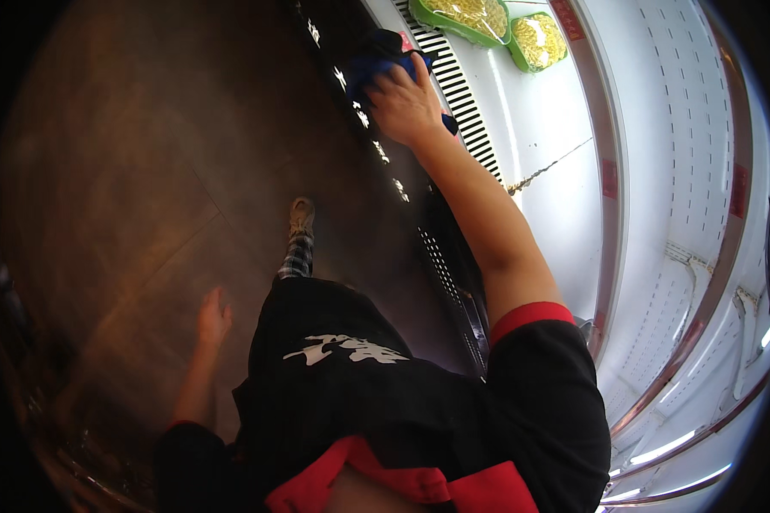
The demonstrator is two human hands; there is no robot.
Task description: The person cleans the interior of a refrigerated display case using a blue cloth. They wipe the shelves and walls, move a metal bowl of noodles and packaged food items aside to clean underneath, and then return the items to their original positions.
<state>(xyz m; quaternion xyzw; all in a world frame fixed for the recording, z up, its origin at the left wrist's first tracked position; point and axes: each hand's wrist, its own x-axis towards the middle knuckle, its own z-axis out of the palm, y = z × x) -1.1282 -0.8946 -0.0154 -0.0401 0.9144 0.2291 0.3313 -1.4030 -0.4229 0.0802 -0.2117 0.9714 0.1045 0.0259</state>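
My right hand (405,99) is stretched forward over the front edge of a lit display refrigerator, pressing on a crumpled blue and black cloth (375,67). The cloth lies over the black front rim beside a slotted air grille (465,96), and a small dark blue piece shows past my wrist. My left hand (213,317) hangs low at my side above the dark floor, holding nothing, its fingers slightly apart.
Two green trays of yellow food under clear film, a larger one (471,19) and a smaller one (539,42), sit on the white refrigerator deck (545,115). Shelves with reddish-brown front strips (606,147) rise at the right. A cracked seam crosses the deck.
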